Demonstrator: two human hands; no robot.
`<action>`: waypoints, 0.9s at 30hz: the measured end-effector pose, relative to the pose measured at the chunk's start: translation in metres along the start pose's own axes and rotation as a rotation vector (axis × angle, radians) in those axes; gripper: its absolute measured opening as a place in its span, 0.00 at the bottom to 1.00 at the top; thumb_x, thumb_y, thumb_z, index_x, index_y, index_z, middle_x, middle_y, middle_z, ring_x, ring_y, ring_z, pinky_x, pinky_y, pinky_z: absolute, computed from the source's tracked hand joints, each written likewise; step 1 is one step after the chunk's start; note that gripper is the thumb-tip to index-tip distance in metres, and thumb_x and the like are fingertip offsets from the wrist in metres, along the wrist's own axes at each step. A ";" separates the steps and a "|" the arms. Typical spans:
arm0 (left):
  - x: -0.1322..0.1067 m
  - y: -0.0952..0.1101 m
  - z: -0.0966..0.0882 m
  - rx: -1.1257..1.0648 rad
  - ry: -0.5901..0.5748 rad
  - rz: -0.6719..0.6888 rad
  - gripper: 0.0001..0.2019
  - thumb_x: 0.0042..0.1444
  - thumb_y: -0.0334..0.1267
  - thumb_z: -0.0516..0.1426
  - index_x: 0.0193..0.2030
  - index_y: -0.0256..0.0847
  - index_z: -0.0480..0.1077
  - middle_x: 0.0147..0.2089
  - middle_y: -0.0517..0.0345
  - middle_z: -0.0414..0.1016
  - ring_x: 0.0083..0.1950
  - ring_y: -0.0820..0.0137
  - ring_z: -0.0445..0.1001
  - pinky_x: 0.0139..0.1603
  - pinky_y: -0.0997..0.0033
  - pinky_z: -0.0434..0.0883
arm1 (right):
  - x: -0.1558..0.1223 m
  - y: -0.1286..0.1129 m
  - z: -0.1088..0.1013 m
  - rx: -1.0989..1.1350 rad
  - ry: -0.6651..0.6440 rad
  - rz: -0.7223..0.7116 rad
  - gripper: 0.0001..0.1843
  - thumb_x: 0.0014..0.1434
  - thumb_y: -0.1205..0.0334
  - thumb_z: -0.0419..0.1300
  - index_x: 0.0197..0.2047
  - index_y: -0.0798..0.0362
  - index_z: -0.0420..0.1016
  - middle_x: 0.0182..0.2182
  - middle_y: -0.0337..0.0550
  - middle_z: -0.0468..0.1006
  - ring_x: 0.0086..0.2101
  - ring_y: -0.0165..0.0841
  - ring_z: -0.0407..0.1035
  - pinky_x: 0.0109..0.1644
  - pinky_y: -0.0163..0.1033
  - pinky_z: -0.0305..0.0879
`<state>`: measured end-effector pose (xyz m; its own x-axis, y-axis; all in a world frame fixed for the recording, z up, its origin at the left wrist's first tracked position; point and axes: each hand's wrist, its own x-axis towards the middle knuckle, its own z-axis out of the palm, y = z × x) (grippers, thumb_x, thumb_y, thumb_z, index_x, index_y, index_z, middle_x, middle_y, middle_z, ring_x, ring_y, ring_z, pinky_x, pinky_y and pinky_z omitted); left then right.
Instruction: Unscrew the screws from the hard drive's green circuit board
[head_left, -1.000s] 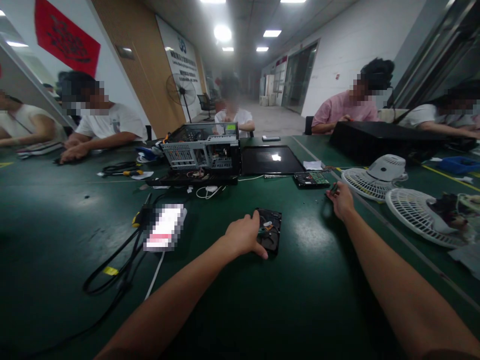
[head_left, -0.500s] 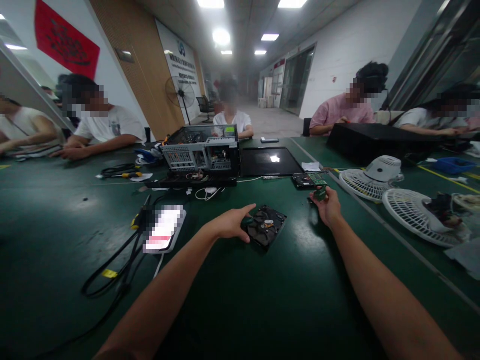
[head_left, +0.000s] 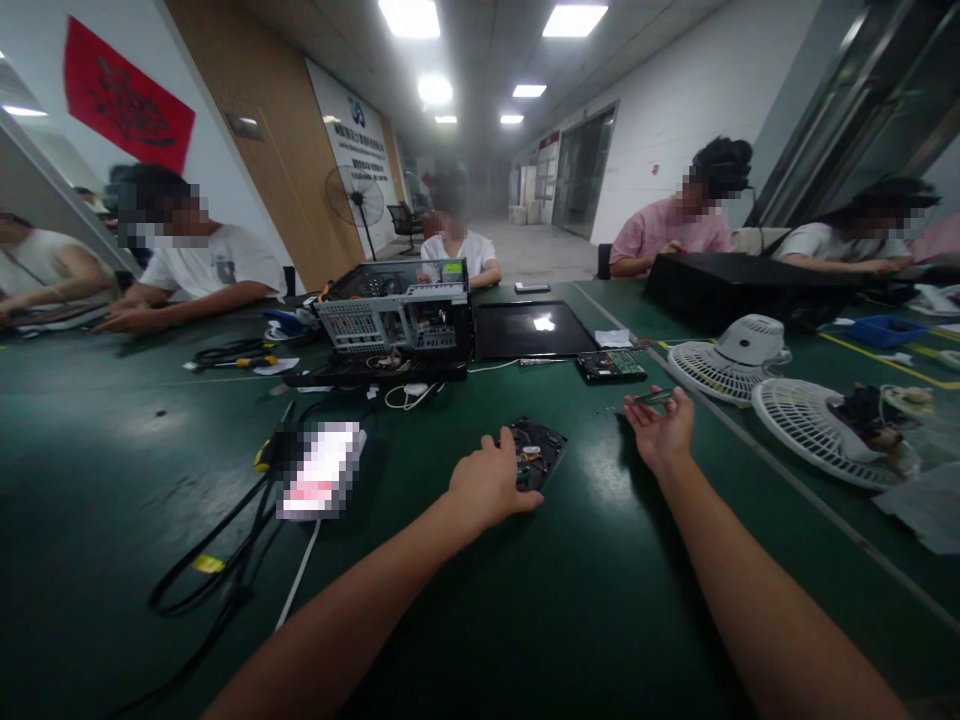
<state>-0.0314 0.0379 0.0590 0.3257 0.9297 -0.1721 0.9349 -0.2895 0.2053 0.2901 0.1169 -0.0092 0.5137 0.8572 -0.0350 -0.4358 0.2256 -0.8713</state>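
A black hard drive [head_left: 538, 447] lies on the green table [head_left: 570, 600] in front of me. My left hand [head_left: 489, 485] rests on its near left side, fingers curled over the edge and gripping it. To the right, my right hand [head_left: 661, 430] is turned palm up. A small green circuit board [head_left: 651, 398] lies across its fingertips, just above the table.
An open computer case [head_left: 397, 318] and a black side panel [head_left: 529, 330] stand behind. Another drive [head_left: 611, 364] lies beyond my right hand. White fan grilles [head_left: 817, 420] are at the right. Black cables [head_left: 225, 560] and a screwdriver [head_left: 268, 445] lie left. Several people sit around the table.
My left hand moved back over the hard drive's near side and turned it. My right hand brought the small green board nearer and rolled palm up.
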 end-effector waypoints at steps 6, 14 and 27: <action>0.015 -0.036 -0.010 -0.041 -0.069 0.155 0.62 0.42 0.60 0.69 0.77 0.37 0.43 0.73 0.36 0.58 0.68 0.45 0.65 0.62 0.55 0.68 | -0.021 -0.013 0.016 0.075 -0.147 0.124 0.26 0.58 0.33 0.54 0.48 0.43 0.71 0.37 0.42 0.80 0.38 0.35 0.76 0.42 0.43 0.76; 0.017 -0.058 -0.025 -0.101 -0.116 0.213 0.60 0.43 0.50 0.72 0.77 0.42 0.44 0.75 0.44 0.55 0.72 0.51 0.61 0.68 0.60 0.62 | -0.043 -0.016 0.033 0.184 -0.368 0.377 0.27 0.56 0.35 0.59 0.47 0.47 0.75 0.48 0.52 0.81 0.47 0.41 0.77 0.45 0.45 0.79; -0.042 0.053 0.030 0.085 -0.077 0.487 0.23 0.61 0.40 0.59 0.63 0.44 0.62 0.56 0.46 0.72 0.47 0.54 0.79 0.42 0.55 0.77 | -0.040 0.006 0.035 0.281 -0.331 0.417 0.12 0.53 0.58 0.68 0.41 0.54 0.78 0.44 0.54 0.84 0.55 0.47 0.75 0.45 0.42 0.84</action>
<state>0.0088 -0.0233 0.0487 0.7336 0.6636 -0.1466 0.6789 -0.7061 0.2010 0.2414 0.0999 0.0043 0.0198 0.9881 -0.1528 -0.7531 -0.0858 -0.6523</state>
